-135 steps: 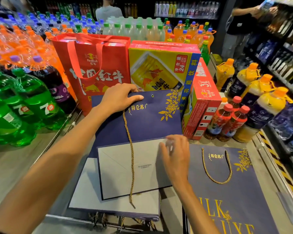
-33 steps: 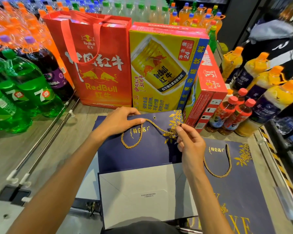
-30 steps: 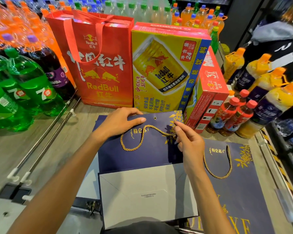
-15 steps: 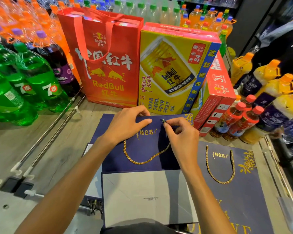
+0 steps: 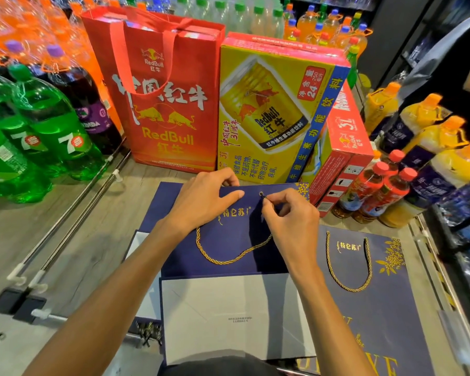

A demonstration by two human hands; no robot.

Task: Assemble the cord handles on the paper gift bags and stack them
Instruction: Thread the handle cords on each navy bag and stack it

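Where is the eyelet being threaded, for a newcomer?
Find the yellow Red Bull box; a navy bag lies flat before it. The eyelet is near that bag's top edge. It alone has the right hand pinching the gold cord at it.

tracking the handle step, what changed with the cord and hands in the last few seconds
The right hand left the grey flap, took the gold cord by its end and brought it to the eyelet, so the cord loops instead of hanging straight. The left hand still holds the navy bag at its top; the finished bag is unchanged.
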